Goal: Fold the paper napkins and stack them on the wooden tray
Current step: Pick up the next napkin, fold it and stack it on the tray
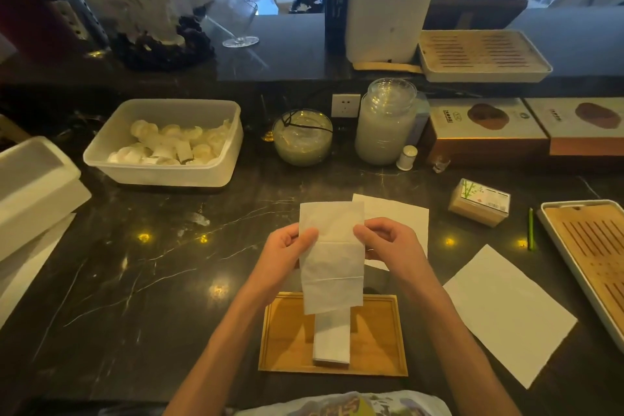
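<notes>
I hold a white paper napkin [332,260] upright in the air above the counter, creased across in two places. My left hand [287,253] pinches its left edge and my right hand [388,243] pinches its right edge, both near the upper third. Its lower end hangs over the wooden tray [290,331], which lies near the counter's front edge. A narrow folded napkin stack [332,341] rests in the middle of that tray. Another flat napkin [401,216] lies on the counter behind my right hand, and a third [506,311] lies open to the right.
A slatted bamboo tray [594,246] sits at the far right, with a green pencil [530,230] and a small toothpick box [479,203] beside it. Behind are a plastic tub [169,176], a glass bowl [302,138], a glass jar [385,125] and boxes [486,132].
</notes>
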### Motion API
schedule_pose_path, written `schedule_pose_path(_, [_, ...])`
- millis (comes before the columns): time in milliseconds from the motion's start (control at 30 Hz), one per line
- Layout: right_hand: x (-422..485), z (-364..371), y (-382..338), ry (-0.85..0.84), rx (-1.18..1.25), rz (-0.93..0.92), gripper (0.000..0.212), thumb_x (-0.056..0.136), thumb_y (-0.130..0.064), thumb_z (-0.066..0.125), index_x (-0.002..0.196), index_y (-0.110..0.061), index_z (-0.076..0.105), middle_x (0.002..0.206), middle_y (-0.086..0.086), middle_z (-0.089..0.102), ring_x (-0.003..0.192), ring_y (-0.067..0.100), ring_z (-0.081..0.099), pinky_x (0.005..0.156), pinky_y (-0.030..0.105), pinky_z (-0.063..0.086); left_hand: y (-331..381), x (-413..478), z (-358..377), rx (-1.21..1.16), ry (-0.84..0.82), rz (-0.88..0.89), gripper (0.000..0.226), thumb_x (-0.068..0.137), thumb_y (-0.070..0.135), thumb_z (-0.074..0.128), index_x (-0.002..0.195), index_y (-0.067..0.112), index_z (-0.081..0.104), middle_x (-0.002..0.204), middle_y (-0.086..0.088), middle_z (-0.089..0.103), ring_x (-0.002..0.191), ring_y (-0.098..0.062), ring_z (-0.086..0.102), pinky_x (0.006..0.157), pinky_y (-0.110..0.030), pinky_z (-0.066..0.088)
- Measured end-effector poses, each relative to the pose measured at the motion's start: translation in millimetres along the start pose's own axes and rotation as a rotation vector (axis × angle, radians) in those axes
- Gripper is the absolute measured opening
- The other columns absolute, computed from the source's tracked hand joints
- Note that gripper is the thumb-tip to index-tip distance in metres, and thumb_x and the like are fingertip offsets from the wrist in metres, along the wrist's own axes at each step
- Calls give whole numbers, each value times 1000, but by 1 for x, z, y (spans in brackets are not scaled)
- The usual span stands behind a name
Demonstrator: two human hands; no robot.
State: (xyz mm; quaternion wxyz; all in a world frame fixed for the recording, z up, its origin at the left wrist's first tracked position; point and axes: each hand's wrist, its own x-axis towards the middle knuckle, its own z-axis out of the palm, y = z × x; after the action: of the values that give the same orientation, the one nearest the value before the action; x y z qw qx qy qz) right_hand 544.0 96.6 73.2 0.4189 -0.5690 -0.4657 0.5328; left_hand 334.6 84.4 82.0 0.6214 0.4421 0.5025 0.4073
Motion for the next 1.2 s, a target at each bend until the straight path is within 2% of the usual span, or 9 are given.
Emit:
schedule_pose_path(133, [2, 1, -3, 3, -13, -29, 3, 89, -32, 74, 87, -34, 73, 85, -22, 74, 84, 2, 73, 61, 14, 58, 2, 0, -1, -38, -23, -12, 22, 101, 29, 55, 101, 27, 77, 106, -3, 77, 101, -22, 74, 78, -30, 63])
schedule_pose_path(300, [5, 2, -8, 1, -45, -54, 7, 93, -35, 68, 88, -35, 72, 84, -25, 73, 82, 0, 71, 58, 11, 56, 3, 1, -1, -56, -10, -34, 33, 92, 38, 60, 110, 12, 71, 108, -6, 76, 104, -24, 73, 80, -32, 63])
schedule_pose_path(500, [10, 0, -12, -11, -75, -95, 5, 92, -32, 70, 88, -35, 71, 83, -29, 72, 81, -2, 70, 58, 9, 55, 6, 3, -2, -76, -25, -42, 23, 101, 25, 54, 112, 11, 68, 111, -8, 74, 107, -26, 72, 83, -36, 62])
schedule_pose_path(733, [11, 1, -14, 13, -75, -105, 8, 94, -33, 68, 88, -37, 70, 81, -31, 71, 78, -3, 69, 56, 7, 52, 8, 2, -2, -98, -64, -59, 35, 92, 36, 58, 115, 11, 66, 113, -7, 73, 111, -27, 70, 84, -36, 63])
schedule_pose_path(800, [10, 2, -16, -1, -52, -62, 12, 95, -42, 62, 87, -38, 70, 79, -30, 71, 77, -4, 68, 56, 7, 52, 8, 3, -2, -99, -61, -57, 31, 98, 31, 55, 119, 10, 65, 115, -6, 73, 113, -26, 70, 87, -38, 62])
schedule_pose_path(900, [7, 0, -18, -108, -58, -13, 23, 86, -57, 58, 86, -39, 71, 79, -28, 72, 76, -5, 67, 57, 5, 51, 9, 4, -2, -124, -27, -56, 28, 102, 28, 51, 120, 12, 64, 116, -4, 74, 112, -24, 70, 86, -38, 63])
schedule_pose_path(1033, [6, 0, -12, -116, -62, -34, 13, 94, -36, 66, 84, -34, 74, 79, -22, 73, 73, -4, 67, 57, 4, 50, 14, 4, -3, -135, -13, -60, 23, 102, 28, 50, 115, 19, 66, 109, 5, 76, 109, -19, 71, 77, -29, 63])
schedule_pose_path(1133, [7, 0, -11, -68, -51, -13, 13, 95, -37, 65, 87, -31, 74, 82, -17, 73, 75, -2, 68, 56, 7, 51, 15, 3, -3, -79, -15, -54, 21, 101, 26, 53, 117, 23, 67, 112, 8, 75, 109, -15, 71, 78, -28, 62])
schedule_pose_path(1200, [7, -1, -11, -50, -47, 6, 13, 95, -38, 65, 90, -29, 74, 85, -13, 73, 81, 6, 70, 60, 14, 56, 15, 3, -3, -62, -17, -47, 23, 101, 24, 54, 121, 23, 66, 118, 6, 74, 110, -14, 71, 82, -31, 62])
